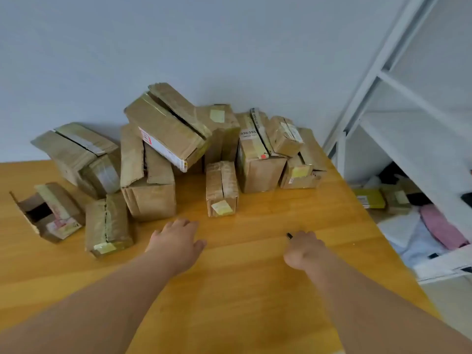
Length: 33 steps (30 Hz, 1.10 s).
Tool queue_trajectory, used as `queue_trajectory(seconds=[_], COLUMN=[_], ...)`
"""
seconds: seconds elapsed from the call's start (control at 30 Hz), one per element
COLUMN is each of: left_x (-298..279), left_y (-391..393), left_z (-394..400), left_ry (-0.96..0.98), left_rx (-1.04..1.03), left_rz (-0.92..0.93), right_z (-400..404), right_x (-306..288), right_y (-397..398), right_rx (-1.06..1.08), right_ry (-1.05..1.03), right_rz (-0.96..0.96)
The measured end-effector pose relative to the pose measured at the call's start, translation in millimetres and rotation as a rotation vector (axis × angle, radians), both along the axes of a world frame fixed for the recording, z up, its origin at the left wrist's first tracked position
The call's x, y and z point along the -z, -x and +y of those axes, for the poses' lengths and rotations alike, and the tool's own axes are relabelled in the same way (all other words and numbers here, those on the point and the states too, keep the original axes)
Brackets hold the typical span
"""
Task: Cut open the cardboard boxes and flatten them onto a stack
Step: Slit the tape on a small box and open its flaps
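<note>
Several taped brown cardboard boxes are piled along the far side of a wooden table (229, 290), against the wall. A small upright box (221, 188) with a yellow label stands nearest the middle. Another taped box (107, 224) lies at the front left, and beside it an opened box (46, 213) rests on its side. My left hand (176, 242) reaches forward over the table with fingers spread, just short of the boxes, holding nothing. My right hand (304, 249) grips a small dark tool (289, 235); only its black tip shows past the fingers.
A white metal shelf frame (378, 72) stands to the right of the table. On the floor and low shelf beyond the table's right edge lie small boxes (370, 198), pink cloth (441, 228) and white fabric. A grey wall runs behind the boxes.
</note>
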<state>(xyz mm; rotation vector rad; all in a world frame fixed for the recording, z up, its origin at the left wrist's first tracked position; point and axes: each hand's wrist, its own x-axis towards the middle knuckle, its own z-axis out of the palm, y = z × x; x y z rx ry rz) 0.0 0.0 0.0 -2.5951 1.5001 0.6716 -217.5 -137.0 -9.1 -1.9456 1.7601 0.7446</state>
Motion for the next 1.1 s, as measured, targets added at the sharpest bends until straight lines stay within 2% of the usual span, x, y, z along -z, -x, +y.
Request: queue_trajectory(seconds=[0.33, 0.47, 0.73, 0.8, 0.9, 1.0, 1.1], left_x=[36.1, 47.1, 52.5, 52.5, 52.3, 60.1, 75.6], left_y=[-1.5, -10.8, -30.7, -42.0, -67.3, -95.1, -121.1], left_z=[21.9, 48.0, 142.0, 160.7, 169.9, 166.1, 156.0], left_ry=[0.036, 0.117, 0.327, 0.309, 0.317, 0.349, 0.372], left_rx=[-0.003, -0.035, -0.174, -0.222, -0.298, -0.391, -0.447], left_rz=[-0.087, -0.149, -0.292, -0.279, -0.211, -0.068, 0.055], right_z=[13.5, 33.6, 118.6, 134.7, 147.2, 156.0, 161.4], right_x=[31.3, 45.5, 58.3, 57.1, 50.3, 40.5, 41.8], right_y=[5.7, -3.9, -36.5, -48.4, -82.7, -133.3, -182.8], right_rx=[-0.110, -0.217, -0.403, -0.382, -0.309, -0.268, -0.279], right_ry=[0.278, 0.402, 0.453, 0.440, 0.439, 0.446, 0.413], right_rz=[-0.054, -0.119, -0.239, -0.300, -0.494, -0.698, -0.807])
